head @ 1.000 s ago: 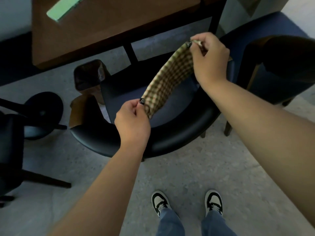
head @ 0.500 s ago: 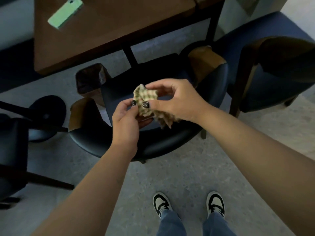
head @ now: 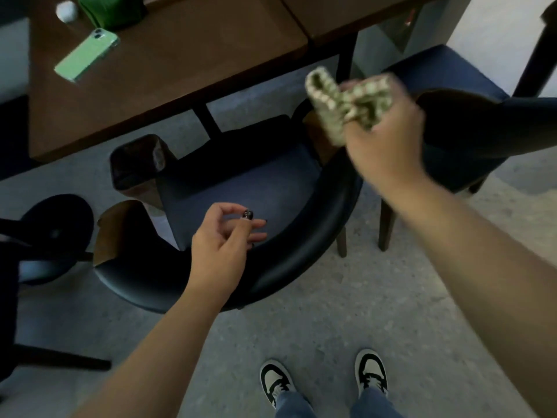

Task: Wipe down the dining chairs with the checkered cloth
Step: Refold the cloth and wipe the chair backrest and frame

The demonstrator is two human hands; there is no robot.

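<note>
Now the right hand (head: 388, 146), blurred, seems to clutch the bunched checkered cloth (head: 346, 98) at one o'clock; the left hand (head: 223, 245) hangs relaxed, empty. Wiping looks unstarted; next, press cloth onto the chair (head: 301, 254).

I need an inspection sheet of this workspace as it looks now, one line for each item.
Surface: brown wooden table, grey floor below.
Job's things: checkered cloth bunched and blurred, held up; dark round-backed chair at the table; second chair on the right.
Clutter: green phone, white ball, green object on the table.
Grips: right hand grips the cloth; left hand holds nothing, fingers loosely curled above the chair.
Cables: nothing seen.
Surroundings: black stool on the left; sneakers below.
</note>
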